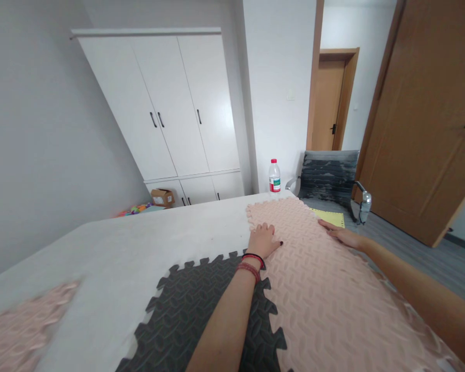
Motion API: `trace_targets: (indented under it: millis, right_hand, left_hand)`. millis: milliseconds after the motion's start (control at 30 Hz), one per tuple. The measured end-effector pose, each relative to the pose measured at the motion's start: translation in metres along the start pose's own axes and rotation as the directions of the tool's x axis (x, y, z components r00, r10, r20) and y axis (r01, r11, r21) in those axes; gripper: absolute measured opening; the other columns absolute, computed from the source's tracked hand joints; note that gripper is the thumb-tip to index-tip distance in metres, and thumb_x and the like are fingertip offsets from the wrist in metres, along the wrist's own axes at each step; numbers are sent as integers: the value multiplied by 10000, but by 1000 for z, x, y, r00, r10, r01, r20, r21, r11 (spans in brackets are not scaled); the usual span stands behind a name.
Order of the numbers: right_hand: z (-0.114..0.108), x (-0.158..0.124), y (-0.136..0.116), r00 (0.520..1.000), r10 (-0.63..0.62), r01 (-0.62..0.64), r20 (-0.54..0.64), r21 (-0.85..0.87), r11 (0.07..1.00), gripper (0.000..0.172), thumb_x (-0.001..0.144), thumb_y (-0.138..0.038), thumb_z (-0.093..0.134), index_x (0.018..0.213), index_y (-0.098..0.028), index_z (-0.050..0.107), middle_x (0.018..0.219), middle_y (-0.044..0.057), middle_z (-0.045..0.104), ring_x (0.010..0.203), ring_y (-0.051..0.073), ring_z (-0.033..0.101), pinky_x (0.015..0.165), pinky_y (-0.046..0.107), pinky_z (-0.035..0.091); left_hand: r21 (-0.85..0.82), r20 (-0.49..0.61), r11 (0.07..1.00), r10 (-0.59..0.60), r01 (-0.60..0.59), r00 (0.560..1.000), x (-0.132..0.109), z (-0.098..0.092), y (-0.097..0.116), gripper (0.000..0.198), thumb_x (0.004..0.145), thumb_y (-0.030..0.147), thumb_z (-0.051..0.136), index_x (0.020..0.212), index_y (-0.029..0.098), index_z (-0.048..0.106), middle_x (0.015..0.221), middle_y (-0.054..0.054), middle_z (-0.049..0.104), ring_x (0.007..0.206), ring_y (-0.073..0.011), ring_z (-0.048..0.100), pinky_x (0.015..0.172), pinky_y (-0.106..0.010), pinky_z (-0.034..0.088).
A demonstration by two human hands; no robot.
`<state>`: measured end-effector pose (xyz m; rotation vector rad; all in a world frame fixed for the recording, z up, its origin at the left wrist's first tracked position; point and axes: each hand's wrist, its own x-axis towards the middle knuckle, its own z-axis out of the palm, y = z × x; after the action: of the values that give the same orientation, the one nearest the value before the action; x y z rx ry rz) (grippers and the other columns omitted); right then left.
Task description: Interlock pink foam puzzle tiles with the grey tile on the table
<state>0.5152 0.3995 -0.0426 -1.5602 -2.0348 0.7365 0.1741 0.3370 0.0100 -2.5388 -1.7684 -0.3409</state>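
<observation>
A long pink foam mat (318,279) with a raised pattern runs along the right side of the white table. My left hand (263,240), with red and black bands at the wrist, rests palm down at its left edge, thumb spread and holding nothing. On the opposite edge, my right hand (341,235) lies with fingers stretched over the pink foam. Under my left forearm is a dark grey foam mat (194,305) with jigsaw-shaped edges. Its right edge lies against the pink mat; I cannot tell whether their teeth interlock.
Another pink mat piece (27,330) lies at the near left of the white table (112,253). A bottle with a red cap (274,176) stands at the far edge. Beyond are an office chair (329,175), a yellow sheet (329,217), a cardboard box (163,197) and white cabinets (178,103).
</observation>
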Motion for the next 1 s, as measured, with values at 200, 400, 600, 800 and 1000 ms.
trace_targets:
  millis: [200, 400, 600, 800, 1000]
  right_hand:
    - [4, 13, 3, 997, -7, 26, 77, -258, 966, 645, 778, -214, 367, 1420, -155, 378, 1474, 20, 318, 1349, 153, 304, 1139, 336, 218]
    - [20, 10, -24, 998, 65, -54, 5, -493, 869, 567, 843, -134, 321, 1406, -131, 384, 1442, 124, 379, 1316, 225, 366, 1078, 440, 304]
    - [33, -3, -49, 993, 90, -121, -81, -660, 741, 542, 873, -52, 225, 1369, -173, 409, 1402, 158, 423, 1259, 278, 421, 927, 540, 389]
    - [40, -2, -60, 985, 124, -175, -124, -734, 657, 518, 869, -32, 214, 1305, -131, 476, 1254, 224, 529, 1089, 308, 556, 832, 510, 416]
    - [36, -13, -80, 988, 103, -153, -114, -752, 641, 516, 837, -4, 213, 1218, -72, 553, 1155, 259, 573, 1063, 341, 562, 819, 555, 398]
  left_hand:
    - [-38, -13, 996, -76, 75, 997, -8, 3, 11, 442, 844, 460, 551, 1189, 185, 511, 1242, -90, 510, 1141, -253, 487, 926, -486, 440]
    - [-225, 75, 971, -68, 83, 995, -24, -7, 7, 396, 840, 399, 585, 1166, 178, 540, 1241, -86, 533, 1140, -244, 506, 957, -498, 431]
    - [-465, 64, 884, -29, 55, 998, -116, -69, -25, 355, 875, 336, 514, 1197, 187, 534, 1240, -68, 567, 1143, -181, 522, 1007, -383, 404]
    - [-507, 124, 835, -173, 212, 977, -270, -140, -86, 286, 835, 363, 473, 1027, 225, 632, 1048, -14, 673, 962, -172, 606, 879, -284, 455]
    - [-315, 7, 762, -594, 566, 804, -414, -118, -192, 380, 784, 550, 483, 1013, 303, 659, 1052, 6, 691, 915, -205, 637, 874, -327, 475]
